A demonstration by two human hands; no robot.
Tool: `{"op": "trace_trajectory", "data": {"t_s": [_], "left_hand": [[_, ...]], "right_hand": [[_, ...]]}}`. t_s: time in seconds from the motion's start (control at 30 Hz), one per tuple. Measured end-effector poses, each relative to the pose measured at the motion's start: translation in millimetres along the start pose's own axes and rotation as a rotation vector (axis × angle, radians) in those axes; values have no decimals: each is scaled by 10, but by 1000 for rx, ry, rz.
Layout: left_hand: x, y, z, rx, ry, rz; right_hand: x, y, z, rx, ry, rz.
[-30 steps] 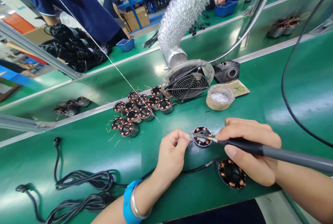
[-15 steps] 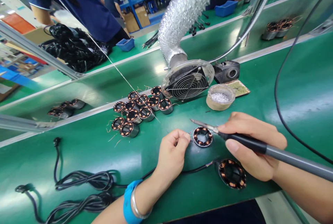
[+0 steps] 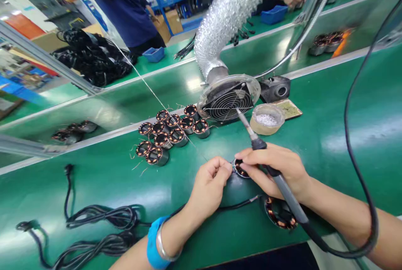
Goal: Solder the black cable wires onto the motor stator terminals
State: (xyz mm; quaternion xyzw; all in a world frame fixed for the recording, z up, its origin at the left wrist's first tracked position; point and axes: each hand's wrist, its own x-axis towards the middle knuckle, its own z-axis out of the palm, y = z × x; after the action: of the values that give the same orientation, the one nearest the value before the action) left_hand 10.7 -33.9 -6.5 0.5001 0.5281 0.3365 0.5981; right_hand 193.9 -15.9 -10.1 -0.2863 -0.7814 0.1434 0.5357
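My left hand [image 3: 211, 184] is pinched at the left edge of a copper-wound ring [image 3: 241, 168], on what looks like thin wire; the solder strand runs down toward it. A soldering iron [image 3: 285, 188] rests in my right hand [image 3: 279, 169], its tip pointing up and away, before the fan grille. The thumb and forefinger of that hand touch the ring and cover its right part. Nearer me sits a larger-looking wound ring [image 3: 279, 213], partly behind the iron. A black cable's stripped end [image 3: 256, 198] lies between the two rings.
Several wound stators [image 3: 177, 136] stand at the left of the fan [image 3: 229, 102] with its silver duct. A round tub [image 3: 266, 120] and an iron holder [image 3: 276, 89] are behind my right hand. Coiled black cables [image 3: 103, 215] lie left. People stand across the bench.
My right hand has moved left onto the ring, and the iron has swung from pointing left to pointing up and away. My left hand has stayed nearly in place.
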Motion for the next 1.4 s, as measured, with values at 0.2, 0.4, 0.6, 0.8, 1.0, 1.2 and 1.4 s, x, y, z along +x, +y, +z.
{"op": "trace_trajectory", "data": {"t_s": [0.2,0.4,0.6,0.8,1.0,1.2,1.4], "left_hand": [[-28,-4,-107,134,-172,112],[-29,118,-192,490,-94,302],[19,36,-146,116,-133,114],[16,-7,-41,-226,-211,-168],[-3,12,3,-330,-156,-181],[-26,12,38,-296,-81,-136],[-22,1,78,-242,36,-85]], "right_hand": [[14,43,84,53,-120,-61],[-14,-18,23,51,-52,22],[18,-78,12,38,-140,37],[49,-106,55,21,-80,-27],[56,-144,-33,-61,-107,66],[40,-151,-95,132,-342,292],[-10,-80,34,-13,-134,318]]}}
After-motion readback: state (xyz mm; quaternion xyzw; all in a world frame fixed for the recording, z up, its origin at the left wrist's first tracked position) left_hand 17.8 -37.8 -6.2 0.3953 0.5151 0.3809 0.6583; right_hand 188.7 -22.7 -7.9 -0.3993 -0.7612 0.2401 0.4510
